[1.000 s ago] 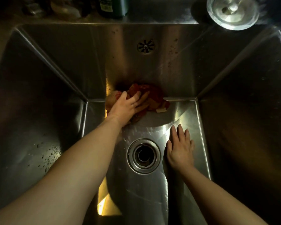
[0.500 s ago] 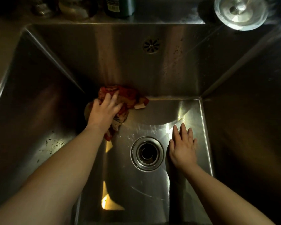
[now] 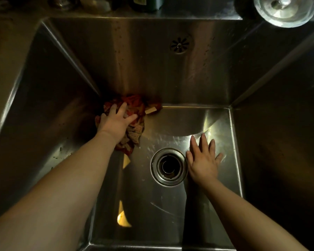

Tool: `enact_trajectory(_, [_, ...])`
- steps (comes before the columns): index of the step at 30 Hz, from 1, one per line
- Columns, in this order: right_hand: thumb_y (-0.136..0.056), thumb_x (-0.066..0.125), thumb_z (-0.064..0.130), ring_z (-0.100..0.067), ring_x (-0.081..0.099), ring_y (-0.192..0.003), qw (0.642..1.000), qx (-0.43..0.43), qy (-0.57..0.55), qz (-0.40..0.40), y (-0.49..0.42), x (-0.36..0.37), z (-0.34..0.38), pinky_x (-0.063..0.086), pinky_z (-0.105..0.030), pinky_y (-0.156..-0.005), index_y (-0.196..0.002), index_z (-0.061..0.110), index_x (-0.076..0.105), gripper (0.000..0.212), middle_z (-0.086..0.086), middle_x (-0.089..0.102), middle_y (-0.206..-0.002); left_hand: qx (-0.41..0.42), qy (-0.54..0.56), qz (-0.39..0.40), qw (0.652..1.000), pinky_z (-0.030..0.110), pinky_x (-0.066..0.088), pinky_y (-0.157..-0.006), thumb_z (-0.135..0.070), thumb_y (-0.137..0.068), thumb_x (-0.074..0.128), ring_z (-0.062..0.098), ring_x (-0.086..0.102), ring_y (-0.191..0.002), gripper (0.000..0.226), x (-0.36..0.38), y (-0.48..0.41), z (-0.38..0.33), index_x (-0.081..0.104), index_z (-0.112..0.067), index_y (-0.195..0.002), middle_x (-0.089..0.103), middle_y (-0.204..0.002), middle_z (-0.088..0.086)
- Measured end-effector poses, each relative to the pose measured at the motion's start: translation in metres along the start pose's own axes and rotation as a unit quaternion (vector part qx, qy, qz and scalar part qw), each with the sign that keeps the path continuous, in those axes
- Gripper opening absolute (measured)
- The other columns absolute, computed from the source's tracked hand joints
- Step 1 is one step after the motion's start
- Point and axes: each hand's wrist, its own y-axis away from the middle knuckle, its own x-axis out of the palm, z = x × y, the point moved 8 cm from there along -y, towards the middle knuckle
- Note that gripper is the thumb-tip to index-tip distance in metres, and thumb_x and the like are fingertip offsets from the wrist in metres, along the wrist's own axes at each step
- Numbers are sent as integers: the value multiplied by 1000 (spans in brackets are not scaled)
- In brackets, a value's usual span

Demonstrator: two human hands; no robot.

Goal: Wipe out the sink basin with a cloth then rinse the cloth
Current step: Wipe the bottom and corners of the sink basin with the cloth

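A deep stainless steel sink basin (image 3: 170, 205) fills the view, with a round drain (image 3: 168, 166) in its floor. A crumpled red and tan cloth (image 3: 134, 130) lies in the far left corner of the floor. My left hand (image 3: 116, 122) presses on the cloth with its fingers spread and fairly straight. My right hand (image 3: 202, 160) lies flat on the sink floor just right of the drain, fingers straight, holding nothing.
An overflow grille (image 3: 179, 44) sits in the back wall. A round metal lid (image 3: 284, 9) lies on the ledge at the back right. Dark bottles (image 3: 145, 3) stand along the back ledge. Water drops dot the left wall.
My left hand has slid the cloth left along the back edge into the far left corner. My right hand has stayed flat beside the drain.
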Motion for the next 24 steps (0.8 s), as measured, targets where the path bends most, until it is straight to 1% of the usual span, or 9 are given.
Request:
enact_trajectory(4, [-98, 27, 47, -27, -16, -144, 1000, 0, -2, 6, 5, 1, 1, 0, -60, -111, -148, 37, 8, 54, 3, -8, -159, -5, 11, -2, 1000, 50, 23, -111, -26, -96, 47, 37, 10, -142, 62, 8, 17, 2, 14, -42, -146, -1, -157, 10])
enact_trajectory(6, [-98, 27, 46, -27, -15, -144, 1000, -7, -7, 14, 9, 1, 1, 0, -59, -112, -148, 37, 8, 54, 3, -8, -159, 5, -13, -14, 1000, 47, 20, -114, -29, -94, 49, 36, 14, -141, 61, 10, 29, 1, 18, -39, -146, 5, -157, 12])
enact_trajectory(8, [-98, 27, 46, -27, -14, -144, 1000, -20, -5, 22, 14, 0, 1, 0, -58, -112, -148, 36, 9, 54, 3, -7, -159, 11, 0, -13, 1000, 46, 20, -114, -30, -92, 51, 36, 15, -140, 60, 14, 45, 1, 21, -35, -145, 8, -155, 13])
enact_trajectory(11, [-99, 27, 46, -26, -14, -144, 998, -38, 11, 39, 25, -1, -2, 0, -55, -113, -149, 35, 6, 55, 2, -10, -159, -13, 44, 12, 999, 47, 19, -113, -28, -91, 50, 36, 12, -140, 57, 37, 80, -9, 25, -33, -142, 9, -154, 13])
enact_trajectory(16, [-99, 26, 46, -26, -14, -144, 996, -63, 28, 59, 36, 1, -6, 1, -54, -114, -149, 35, 1, 57, 2, -11, -159, -27, 11, 31, 999, 47, 21, -112, -28, -91, 50, 36, 11, -140, 60, 56, 106, -20, 21, -38, -143, 7, -155, 13])
enact_trajectory(18, [-99, 27, 46, -26, -15, -144, 996, -68, 29, 59, 37, 3, -7, 1, -54, -114, -149, 34, 2, 58, 2, -11, -159, -7, -22, 45, 999, 50, 21, -113, -32, -86, 59, 37, 10, -140, 70, 51, 94, -22, 18, -39, -142, 3, -155, 14])
enact_trajectory(20, [-98, 27, 46, -26, -14, -144, 995, -73, 38, 56, 37, 4, -11, 2, -54, -114, -149, 34, 2, 58, 2, -11, -159, -2, -42, 45, 998, 54, 15, -114, -31, -82, 65, 38, 0, -143, 79, 47, 85, -20, 14, -39, -143, -11, -157, 11])
enact_trajectory(22, [-98, 27, 47, -26, -14, -144, 995, -78, 38, 52, 38, 7, -12, 2, -54, -114, -149, 34, 2, 59, 2, -12, -159, 19, -81, 9, 997, 55, 10, -115, -26, -84, 63, 34, -12, -145, 81, 36, 76, -18, 12, -32, -147, -24, -156, 6])
enact_trajectory(24, [-98, 27, 49, -26, -13, -144, 995, -83, 37, 50, 39, 8, -13, 3, -53, -114, -149, 34, 3, 59, 2, -12, -159, 45, -107, -26, 993, 53, 12, -115, -20, -87, 60, 27, -13, -146, 78, 27, 66, -18, 13, -24, -149, -23, -157, 3])
